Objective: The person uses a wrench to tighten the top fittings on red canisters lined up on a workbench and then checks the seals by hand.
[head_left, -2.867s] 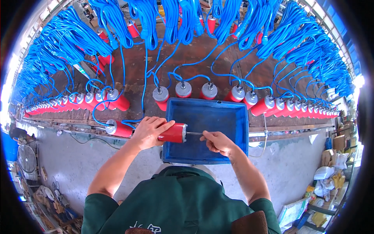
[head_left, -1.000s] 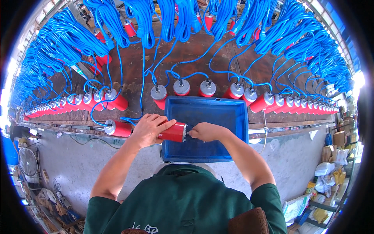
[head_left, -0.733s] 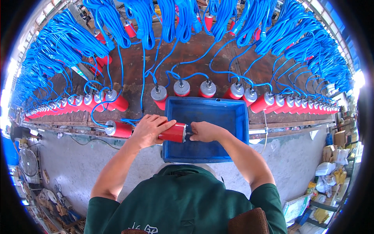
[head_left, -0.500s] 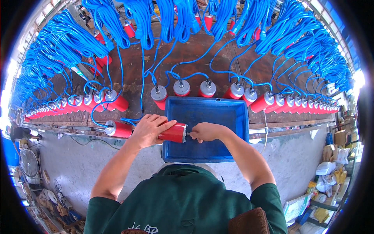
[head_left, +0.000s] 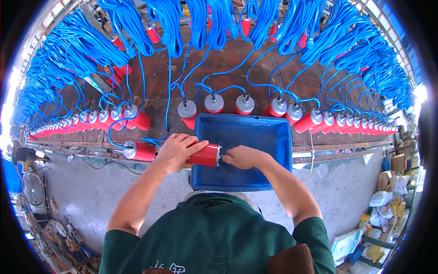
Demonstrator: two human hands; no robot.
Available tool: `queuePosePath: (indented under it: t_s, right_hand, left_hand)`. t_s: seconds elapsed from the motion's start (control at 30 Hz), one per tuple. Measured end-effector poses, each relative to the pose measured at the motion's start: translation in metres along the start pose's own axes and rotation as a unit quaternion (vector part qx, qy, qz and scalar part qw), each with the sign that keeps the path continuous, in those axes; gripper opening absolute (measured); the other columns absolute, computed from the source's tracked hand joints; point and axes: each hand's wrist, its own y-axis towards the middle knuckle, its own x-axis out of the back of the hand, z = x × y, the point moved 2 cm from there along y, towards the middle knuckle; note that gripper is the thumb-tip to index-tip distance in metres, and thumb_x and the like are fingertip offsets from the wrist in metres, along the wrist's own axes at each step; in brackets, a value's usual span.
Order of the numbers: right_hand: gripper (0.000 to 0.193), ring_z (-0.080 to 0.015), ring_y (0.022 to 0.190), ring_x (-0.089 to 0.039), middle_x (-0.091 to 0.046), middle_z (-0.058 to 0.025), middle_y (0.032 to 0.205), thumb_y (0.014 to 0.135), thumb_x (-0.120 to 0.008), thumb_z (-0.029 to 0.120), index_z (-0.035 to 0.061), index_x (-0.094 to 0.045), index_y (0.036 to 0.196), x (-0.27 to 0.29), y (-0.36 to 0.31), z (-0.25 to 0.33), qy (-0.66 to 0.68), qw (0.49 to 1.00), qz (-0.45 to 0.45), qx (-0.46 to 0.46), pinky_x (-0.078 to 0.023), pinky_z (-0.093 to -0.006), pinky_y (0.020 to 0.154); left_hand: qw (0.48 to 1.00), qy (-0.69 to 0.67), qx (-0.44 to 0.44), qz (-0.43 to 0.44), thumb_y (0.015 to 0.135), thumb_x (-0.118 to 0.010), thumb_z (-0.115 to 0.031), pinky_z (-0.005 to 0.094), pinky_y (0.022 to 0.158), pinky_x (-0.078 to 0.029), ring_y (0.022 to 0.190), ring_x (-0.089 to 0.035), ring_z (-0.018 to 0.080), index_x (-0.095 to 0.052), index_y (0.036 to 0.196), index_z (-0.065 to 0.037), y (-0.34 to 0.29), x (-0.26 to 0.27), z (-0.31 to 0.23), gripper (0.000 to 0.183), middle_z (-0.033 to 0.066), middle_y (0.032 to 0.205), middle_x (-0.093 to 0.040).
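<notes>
A red metal cylinder (head_left: 204, 155) lies on its side, its right part over the left wall of a blue plastic tray (head_left: 242, 181). My left hand (head_left: 177, 152) is wrapped over its middle from above. Left of that hand, what appears to be the same cylinder ends in a grey cap (head_left: 130, 149) with a blue cable. At the right end face, where small metal studs stick out round the rim, my right hand (head_left: 242, 157) is closed in a pinch. Whatever its fingertips hold is too small and hidden to make out.
Red cylinders with grey caps (head_left: 214, 101) stand in a long curved row along the worn brown bench (head_left: 219, 68). Blue cables run from them to thick coiled bundles (head_left: 198, 27) hanging behind. A fan (head_left: 34, 189) stands at left; bags and boxes (head_left: 383, 198) are piled at right.
My right hand has turned a little at the cylinder's end, its back now flatter and its fingers more tucked. The left hand keeps its hold on the cylinder.
</notes>
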Motion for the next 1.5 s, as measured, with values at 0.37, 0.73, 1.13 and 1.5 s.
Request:
queuePosePath:
  t_s: [0.37, 0.73, 1.13, 1.5]
  right_hand:
    - [0.037, -0.0301, 0.104, -0.072, -0.073, -0.0161, 0.114, 0.108, -0.065, 0.038, 0.0043, -0.063, 0.125, -0.003, -0.005, -0.025, 0.108, 0.990, -0.089, 0.013, -0.060, -0.0420, 0.085]
    - [0.076, -0.0122, 0.069, -0.056, -0.061, -0.0056, 0.091, 0.092, -0.081, 0.055, 0.0009, -0.055, 0.138, -0.046, 0.009, 0.009, 0.477, 0.874, -0.080, 0.050, -0.047, -0.0262, 0.056]
    - [0.087, -0.0379, 0.125, -0.067, -0.065, -0.0229, 0.138, 0.081, -0.093, 0.036, 0.0047, -0.049, 0.150, -0.045, -0.003, 0.035, 0.302, 0.912, -0.270, 0.062, -0.054, -0.0437, 0.107]
    - [0.077, -0.0416, 0.108, -0.075, -0.067, -0.0199, 0.142, 0.089, -0.088, 0.031, 0.0077, -0.048, 0.150, -0.036, -0.008, 0.076, 0.058, 0.916, -0.377, 0.128, -0.062, -0.0469, 0.091]
  left_hand:
    - [1.000, -0.004, 0.004, -0.004, 0.063, -0.097, -0.026, 0.0452, 0.106, -0.049, 0.123, -0.064, 0.0267, -0.055, 0.155, -0.027, 0.001, 0.003, -0.001, 0.101, 0.0024, 0.134, -0.065]
    - [0.995, 0.062, 0.002, -0.074, 0.060, -0.099, -0.029, 0.0548, 0.114, -0.043, 0.137, -0.055, 0.0288, -0.055, 0.153, -0.026, -0.015, 0.001, -0.009, 0.102, 0.0055, 0.143, -0.061]
    - [0.542, -0.684, 0.447, -0.194, 0.094, -0.077, -0.062, 0.0336, 0.079, -0.059, 0.100, -0.071, 0.0207, -0.057, 0.135, -0.001, -0.037, -0.063, 0.006, 0.076, 0.0086, 0.120, -0.071]
    - [0.435, -0.679, 0.468, -0.362, 0.082, -0.093, -0.020, 0.0376, 0.065, -0.062, 0.091, -0.075, 0.0197, -0.063, 0.133, -0.008, -0.035, -0.017, 0.054, 0.060, 0.0068, 0.112, -0.074]
